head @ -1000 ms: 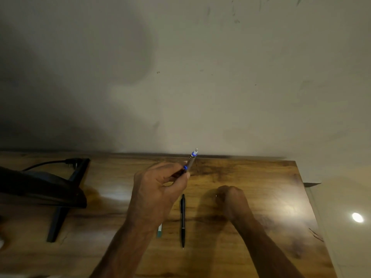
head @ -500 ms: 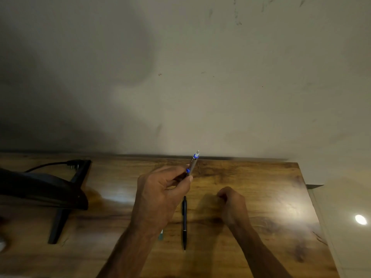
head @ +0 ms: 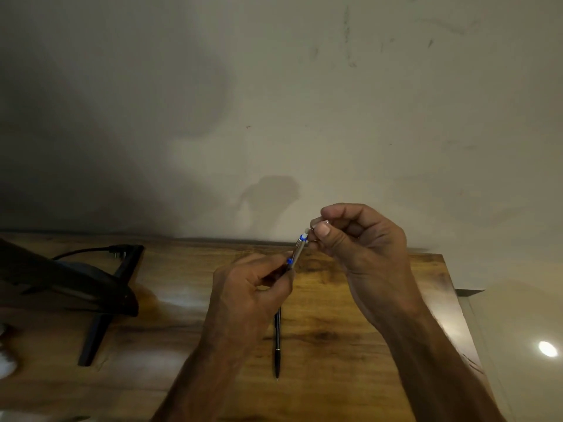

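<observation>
My left hand (head: 253, 287) grips a slim silver pen (head: 298, 250) with blue bands, its white top end tilted up and to the right above the wooden table (head: 350, 306). My right hand (head: 362, 242) is raised beside that top end. Its thumb and forefinger pinch a small shiny piece (head: 322, 223) right next to the pen's tip; what the piece is I cannot make out. A black pen (head: 277, 345) lies flat on the table below my left hand, pointing toward me.
A dark monitor (head: 64, 284) on a black stand (head: 100, 324) with a cable (head: 82, 251) fills the table's left side. The wall rises right behind the table. The table's right edge (head: 457, 306) drops to a pale floor.
My right hand has lifted off the table and come up to the pen's top end, pinching a small piece. My left hand has kept hold of the silver pen, nearly still.
</observation>
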